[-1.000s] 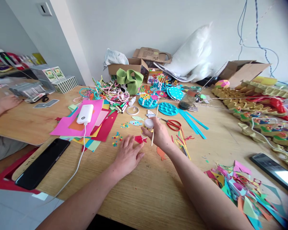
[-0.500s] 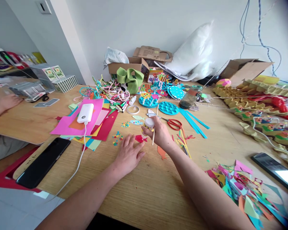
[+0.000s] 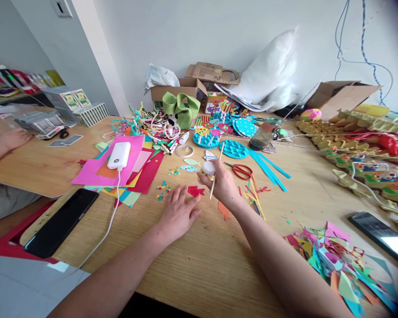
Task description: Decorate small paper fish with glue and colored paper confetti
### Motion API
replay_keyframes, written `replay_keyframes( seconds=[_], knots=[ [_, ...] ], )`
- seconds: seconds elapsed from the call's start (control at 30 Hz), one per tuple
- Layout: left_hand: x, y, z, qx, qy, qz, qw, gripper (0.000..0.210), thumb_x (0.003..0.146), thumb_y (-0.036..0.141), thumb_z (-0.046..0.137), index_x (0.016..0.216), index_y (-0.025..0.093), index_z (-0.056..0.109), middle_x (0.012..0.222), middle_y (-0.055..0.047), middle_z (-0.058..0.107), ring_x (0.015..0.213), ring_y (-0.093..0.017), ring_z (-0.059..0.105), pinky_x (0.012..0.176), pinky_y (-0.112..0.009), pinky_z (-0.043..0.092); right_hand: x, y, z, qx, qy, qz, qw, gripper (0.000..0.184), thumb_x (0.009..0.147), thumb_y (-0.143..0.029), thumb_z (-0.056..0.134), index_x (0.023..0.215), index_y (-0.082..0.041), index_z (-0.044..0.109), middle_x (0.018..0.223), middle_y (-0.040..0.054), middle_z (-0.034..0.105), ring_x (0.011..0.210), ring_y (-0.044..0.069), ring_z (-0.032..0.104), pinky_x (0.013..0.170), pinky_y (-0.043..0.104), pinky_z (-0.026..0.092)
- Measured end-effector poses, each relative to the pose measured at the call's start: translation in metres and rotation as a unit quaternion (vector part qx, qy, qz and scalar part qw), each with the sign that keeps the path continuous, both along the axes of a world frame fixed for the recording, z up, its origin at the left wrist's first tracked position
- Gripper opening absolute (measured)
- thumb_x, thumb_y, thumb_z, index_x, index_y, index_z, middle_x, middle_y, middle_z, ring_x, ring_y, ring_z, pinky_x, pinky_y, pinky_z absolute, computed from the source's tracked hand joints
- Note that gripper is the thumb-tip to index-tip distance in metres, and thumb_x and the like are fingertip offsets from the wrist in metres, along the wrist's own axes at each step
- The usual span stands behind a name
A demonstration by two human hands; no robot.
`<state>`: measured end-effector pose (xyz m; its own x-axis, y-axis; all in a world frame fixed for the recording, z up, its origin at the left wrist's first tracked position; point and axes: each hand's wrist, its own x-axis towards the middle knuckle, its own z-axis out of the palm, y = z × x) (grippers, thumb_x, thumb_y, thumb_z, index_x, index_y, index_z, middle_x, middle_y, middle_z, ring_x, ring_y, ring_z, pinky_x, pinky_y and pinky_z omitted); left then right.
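My right hand (image 3: pixel 223 179) is closed around a small glue bottle (image 3: pixel 208 167) with a whitish end facing up. A thin pale stick (image 3: pixel 216 172) is held in the same hand, slanting across the bottle. Just left of it lies a red paper fish (image 3: pixel 195 191) on the table. My left hand (image 3: pixel 178 211) rests flat, fingers spread, its fingertips close to the fish. Small coloured paper dots (image 3: pixel 163 189) are scattered left of the fingers. Behind them lie a blue spotted fish (image 3: pixel 189 168) and a pale green one (image 3: pixel 192 162). An orange paper fish (image 3: pixel 223 211) lies below my right wrist.
Red-handled scissors (image 3: pixel 242 171) and blue paper strips (image 3: pixel 268 170) lie to the right. Paper scraps (image 3: pixel 338 260) are heaped at front right. Coloured sheets carry a white power bank (image 3: pixel 119 155); its cable runs past a black phone (image 3: pixel 61 223). Another person's hand (image 3: pixel 15 138) is at far left.
My right hand has lifted the glue bottle slightly up and right, away from the red fish, uncovering more of it. My left hand stays in place on the table.
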<state>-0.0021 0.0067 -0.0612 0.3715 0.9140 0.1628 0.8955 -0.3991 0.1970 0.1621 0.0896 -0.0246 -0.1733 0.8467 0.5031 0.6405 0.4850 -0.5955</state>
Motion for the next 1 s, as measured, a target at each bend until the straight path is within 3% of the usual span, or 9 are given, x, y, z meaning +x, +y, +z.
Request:
replay_keyframes(
  seconds=[0.67, 1.0],
  knots=[
    [0.000, -0.001, 0.001, 0.004, 0.007, -0.003, 1.000, 0.038, 0.096, 0.044, 0.050, 0.128, 0.025, 0.060, 0.144, -0.016, 0.047, 0.138, -0.037, 0.034, 0.112, -0.056, 0.029, -0.009, -0.005, -0.006, -0.002, 0.043, 0.036, 0.998, 0.036, 0.085, -0.052, 0.058, 0.101, -0.021, 0.048, 0.083, 0.0064, 0.065, 0.069, 0.020, 0.060, 0.064, 0.030, 0.046],
    [0.000, 0.000, -0.001, 0.002, -0.007, -0.002, 1.000, 0.037, 0.095, 0.043, 0.051, 0.128, 0.027, 0.060, 0.144, -0.013, 0.047, 0.139, -0.035, 0.031, 0.112, -0.056, 0.027, -0.010, -0.008, 0.001, -0.019, 0.032, 0.066, 0.997, 0.035, 0.084, -0.052, 0.059, 0.097, -0.021, 0.048, 0.080, 0.0048, 0.064, 0.066, 0.018, 0.058, 0.061, 0.029, 0.044]
  ],
)
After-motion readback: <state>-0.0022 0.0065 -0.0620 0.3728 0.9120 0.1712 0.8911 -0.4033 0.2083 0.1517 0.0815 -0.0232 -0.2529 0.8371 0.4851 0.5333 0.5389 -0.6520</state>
